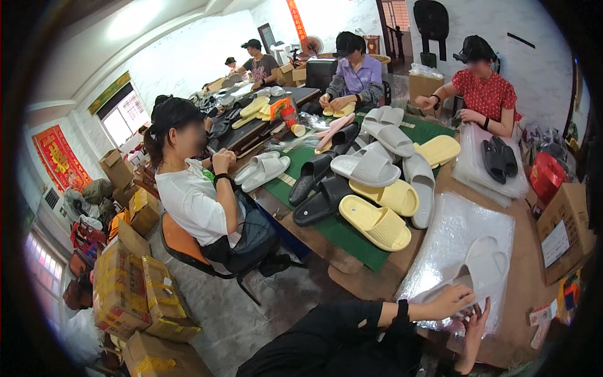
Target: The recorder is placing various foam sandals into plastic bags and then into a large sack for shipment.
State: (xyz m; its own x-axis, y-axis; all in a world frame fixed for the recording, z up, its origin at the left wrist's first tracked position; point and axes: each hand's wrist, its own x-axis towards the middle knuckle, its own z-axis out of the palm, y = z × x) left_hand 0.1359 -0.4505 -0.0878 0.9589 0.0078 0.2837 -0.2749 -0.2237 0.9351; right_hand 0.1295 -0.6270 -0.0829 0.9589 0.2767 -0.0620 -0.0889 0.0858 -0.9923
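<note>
At the lower right, my left hand (451,303) is closed on the near end of a pale grey slipper (488,256), its fingers curled over the edge. My right hand (475,328) is just beside it, fingers stretched out and close to the same end; whether they touch the slipper is hard to see. A second pale grey piece, perhaps the matching slipper, shows partly by my left wrist. Underneath lies a stack of clear plastic bags (449,220). Beyond it, grey, black and yellow slippers, among them a yellow slipper (375,223), are heaped on a green mat (370,256).
Around the table (358,283) sit co-workers: one in white at the left, one in purple at the back, one in red at the far right. A cardboard box (568,232) stands at the right edge. More cartons (122,286) are stacked on the floor at left.
</note>
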